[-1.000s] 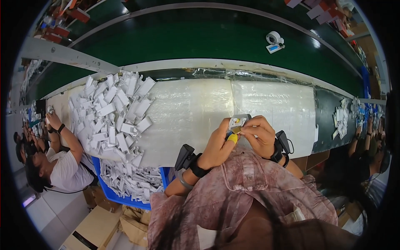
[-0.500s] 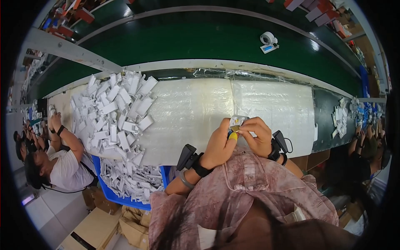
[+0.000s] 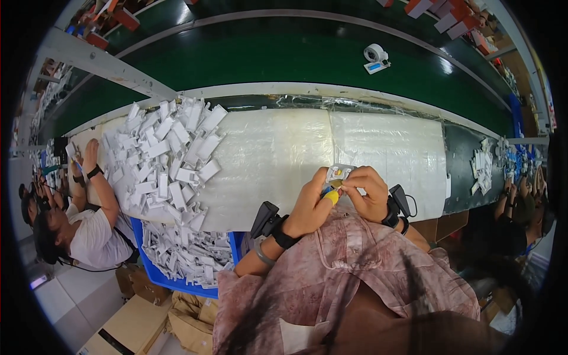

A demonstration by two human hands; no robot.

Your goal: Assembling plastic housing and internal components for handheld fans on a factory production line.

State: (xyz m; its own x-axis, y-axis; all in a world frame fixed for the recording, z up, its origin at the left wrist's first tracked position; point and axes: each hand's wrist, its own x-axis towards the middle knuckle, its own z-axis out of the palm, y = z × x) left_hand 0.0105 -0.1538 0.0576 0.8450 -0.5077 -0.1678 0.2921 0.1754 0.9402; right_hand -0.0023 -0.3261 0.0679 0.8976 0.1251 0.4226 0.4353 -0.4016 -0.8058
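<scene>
A small white plastic part [image 3: 337, 172] with a yellowish piece at its near side is held up between my two hands, over the near edge of the padded worktop. My left hand [image 3: 312, 206] is closed on its left side, with a yellow cover on the thumb tip and a bit of blue beside it. My right hand [image 3: 368, 190] pinches at the part's near right side. Whatever lies between those right fingertips is too small to make out. Both wrists carry black straps with small black devices.
Left of my hands lies a heap of white plastic housings [image 3: 160, 148]. Below it, a blue bin [image 3: 155, 273] holds more of them. Beyond runs a green conveyor belt [image 3: 266, 56] bearing a white roll [image 3: 373, 53]. A co-worker in white [image 3: 97, 239] sits at left; others are at right.
On the green belt the white roll has shifted left. The co-worker at left has raised a hand. My hands keep nearly the same grip on the white part.
</scene>
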